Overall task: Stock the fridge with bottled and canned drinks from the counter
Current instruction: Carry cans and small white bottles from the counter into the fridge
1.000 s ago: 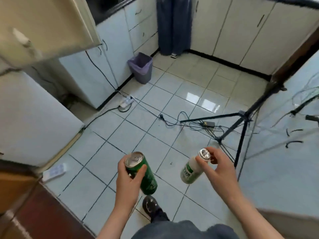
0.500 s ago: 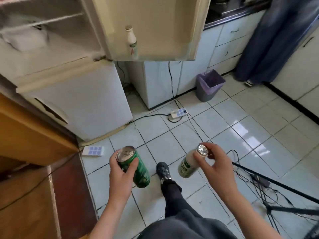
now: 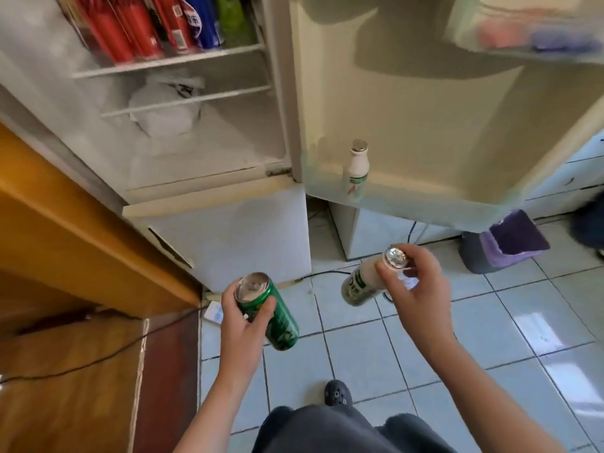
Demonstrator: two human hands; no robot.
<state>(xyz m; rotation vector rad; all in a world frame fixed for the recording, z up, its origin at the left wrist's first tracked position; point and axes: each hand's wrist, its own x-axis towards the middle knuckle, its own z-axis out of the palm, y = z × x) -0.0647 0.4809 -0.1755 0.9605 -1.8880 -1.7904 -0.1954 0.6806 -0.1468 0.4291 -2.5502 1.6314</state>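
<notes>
Head view, low centre: grips a green drink can (image 3: 282,322) in the left hand (image 3: 242,325), fingers and thumb wrapped round its upper half, silver top tilted toward the upper left. Pinches a white bottle with a green label (image 3: 361,284) in the right hand (image 3: 421,299), fingertips closed round the foil cap (image 3: 396,257), body hanging down and to the left. Both hands apart from each other, above the tiled floor (image 3: 490,322), just in front of the closed lower compartment (image 3: 248,237) of the fridge (image 3: 242,125).

Further up: upper compartment open, door (image 3: 408,125) swung to the right. A matching white bottle (image 3: 357,171) upright in the door's bottom rack. On the wire shelf (image 3: 170,62) at the upper left, red cans (image 3: 130,27), a blue can (image 3: 199,21) and something green (image 3: 233,18) side by side. Below that shelf, a white plastic bag (image 3: 166,109).

Outward: wooden cabinet (image 3: 75,230) along the left edge, purple waste bin (image 3: 510,243) at mid right, a dark shoe (image 3: 336,391) at bottom centre.
</notes>
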